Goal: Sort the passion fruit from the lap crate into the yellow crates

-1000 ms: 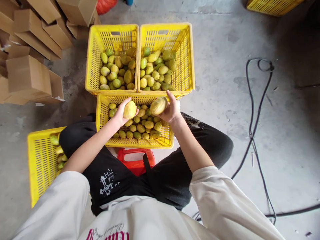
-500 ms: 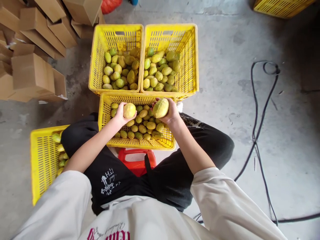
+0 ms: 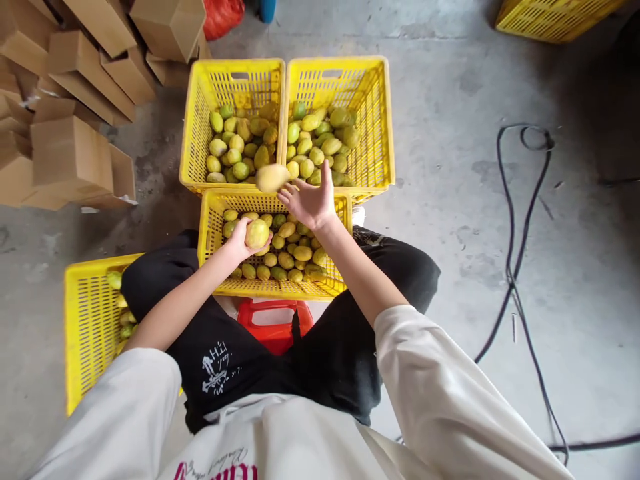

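Observation:
My left hand (image 3: 243, 241) is closed around a round yellow-green fruit (image 3: 257, 234) above the near yellow crate (image 3: 210, 285). My right hand (image 3: 311, 200) is open, thumb and fingers spread, near that crate's far rim. Just off its fingertips a blurred oval yellow fruit (image 3: 273, 178) is in the air, in front of the wall between the far left crate (image 3: 193, 133) and the far right crate (image 3: 383, 127). Several similar yellow-green fruits lie in all three crates. What kind of fruit they are, I cannot tell for certain.
Another yellow crate (image 3: 83, 333) with fruit stands left of my leg. Open cardboard boxes (image 3: 73, 157) are piled at the upper left. A red stool (image 3: 277, 337) shows between my legs. A black cable (image 3: 510, 233) lies on the floor at right, and a yellow crate (image 3: 555, 17) stands at the far right.
My right hand has swung up and left and let go of its fruit, which now flies leftward. My left hand keeps its fruit, slightly lower than before.

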`<state>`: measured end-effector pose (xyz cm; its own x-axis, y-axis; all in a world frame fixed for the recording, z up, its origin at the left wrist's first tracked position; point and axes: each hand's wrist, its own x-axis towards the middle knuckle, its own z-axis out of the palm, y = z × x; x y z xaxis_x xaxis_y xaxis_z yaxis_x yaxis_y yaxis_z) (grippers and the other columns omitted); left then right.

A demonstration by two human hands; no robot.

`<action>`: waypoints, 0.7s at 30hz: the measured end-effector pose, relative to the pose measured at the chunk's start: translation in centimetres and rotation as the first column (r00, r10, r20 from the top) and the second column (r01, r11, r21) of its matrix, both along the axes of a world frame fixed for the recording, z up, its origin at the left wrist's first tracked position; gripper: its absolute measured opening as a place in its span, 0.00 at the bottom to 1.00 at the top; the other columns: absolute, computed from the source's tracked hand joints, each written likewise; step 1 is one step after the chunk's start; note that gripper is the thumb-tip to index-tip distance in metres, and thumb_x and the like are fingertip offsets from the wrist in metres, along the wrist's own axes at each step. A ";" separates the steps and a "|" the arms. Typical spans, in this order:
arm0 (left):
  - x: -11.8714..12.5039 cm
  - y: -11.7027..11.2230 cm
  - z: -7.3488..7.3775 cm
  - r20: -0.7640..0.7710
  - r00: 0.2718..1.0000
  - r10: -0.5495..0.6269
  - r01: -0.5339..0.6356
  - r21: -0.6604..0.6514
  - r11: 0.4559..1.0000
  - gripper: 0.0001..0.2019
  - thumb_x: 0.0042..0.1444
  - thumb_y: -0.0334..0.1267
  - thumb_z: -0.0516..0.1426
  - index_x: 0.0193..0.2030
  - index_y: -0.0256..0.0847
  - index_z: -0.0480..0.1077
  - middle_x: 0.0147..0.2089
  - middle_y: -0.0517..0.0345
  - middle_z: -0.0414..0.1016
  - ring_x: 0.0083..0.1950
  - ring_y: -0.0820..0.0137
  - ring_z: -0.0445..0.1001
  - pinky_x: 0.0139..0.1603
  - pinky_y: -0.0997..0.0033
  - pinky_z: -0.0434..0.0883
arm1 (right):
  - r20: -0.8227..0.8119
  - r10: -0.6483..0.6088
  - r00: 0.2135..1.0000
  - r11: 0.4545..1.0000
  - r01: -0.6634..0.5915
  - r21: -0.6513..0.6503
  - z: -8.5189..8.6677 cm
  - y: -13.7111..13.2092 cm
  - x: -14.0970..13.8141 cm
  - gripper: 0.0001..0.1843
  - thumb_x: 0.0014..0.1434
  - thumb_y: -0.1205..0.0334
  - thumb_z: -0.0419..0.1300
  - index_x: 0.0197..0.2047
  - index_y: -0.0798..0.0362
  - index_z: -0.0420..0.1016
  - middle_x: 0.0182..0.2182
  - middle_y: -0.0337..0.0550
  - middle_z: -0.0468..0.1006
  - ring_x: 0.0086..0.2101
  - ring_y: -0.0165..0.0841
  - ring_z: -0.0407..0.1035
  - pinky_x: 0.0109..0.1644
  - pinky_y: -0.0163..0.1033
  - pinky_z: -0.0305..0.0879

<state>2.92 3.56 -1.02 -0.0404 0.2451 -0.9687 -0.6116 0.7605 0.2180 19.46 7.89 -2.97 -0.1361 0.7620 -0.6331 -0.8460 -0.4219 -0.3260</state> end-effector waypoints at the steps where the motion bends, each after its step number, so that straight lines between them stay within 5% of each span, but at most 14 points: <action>1: 0.1 0.0 -0.1 -0.005 1.000 -0.012 0.012 0.001 1.000 0.09 0.85 0.40 0.59 0.58 0.45 0.83 0.36 0.56 0.81 0.28 0.62 0.81 0.28 0.70 0.81 | -0.017 -0.040 0.999 0.999 0.040 0.027 0.4 0.5 -0.4 0.22 0.86 0.35 0.57 0.59 0.43 0.80 0.48 0.48 0.85 0.63 0.46 0.87 0.67 0.55 0.93; 7: 0.4 0.5 -0.3 -0.022 0.998 -0.056 0.057 0.033 0.998 0.10 0.88 0.41 0.57 0.52 0.44 0.79 0.36 0.56 0.81 0.29 0.62 0.82 0.27 0.71 0.82 | 0.068 -0.117 0.991 0.989 0.110 0.103 0.4 0.6 0.3 0.24 0.75 0.35 0.73 0.64 0.39 0.86 0.59 0.46 0.90 0.71 0.45 0.85 0.68 0.53 0.90; 12: 1.4 1.3 -0.5 -0.017 0.998 -0.066 0.067 0.027 0.997 0.09 0.87 0.39 0.59 0.59 0.44 0.82 0.39 0.53 0.83 0.32 0.61 0.83 0.30 0.70 0.85 | 0.116 -0.174 0.978 0.985 0.175 0.004 -0.8 -0.5 3.7 0.15 0.79 0.41 0.69 0.57 0.42 0.87 0.48 0.45 0.92 0.57 0.44 0.90 0.62 0.49 0.91; 15: 3.5 4.0 -0.3 0.033 0.997 -0.064 0.058 0.154 0.986 0.14 0.88 0.39 0.58 0.70 0.44 0.82 0.44 0.51 0.86 0.37 0.60 0.87 0.39 0.67 0.91 | 0.147 -0.243 0.959 0.967 0.251 -0.035 -1.6 -0.6 5.5 0.13 0.79 0.43 0.70 0.52 0.42 0.84 0.38 0.41 0.87 0.46 0.41 0.87 0.55 0.45 0.90; 18: 5.9 7.8 0.8 0.066 0.994 -0.092 0.056 0.418 0.907 0.22 0.88 0.43 0.60 0.81 0.45 0.80 0.58 0.46 0.92 0.58 0.54 0.95 0.61 0.60 0.94 | 0.139 -0.258 0.956 0.966 0.253 0.053 -0.9 -0.8 6.5 0.15 0.78 0.42 0.73 0.47 0.42 0.78 0.35 0.37 0.83 0.41 0.38 0.83 0.50 0.41 0.87; 21: 6.5 10.3 2.3 -0.063 0.941 -0.331 0.299 0.610 0.734 0.31 0.89 0.48 0.58 0.92 0.44 0.72 0.80 0.42 0.86 0.87 0.50 0.83 0.85 0.52 0.83 | 0.096 -0.167 0.981 0.947 0.133 0.292 2.0 -2.3 6.8 0.21 0.75 0.42 0.78 0.45 0.41 0.73 0.36 0.35 0.81 0.40 0.37 0.82 0.47 0.39 0.86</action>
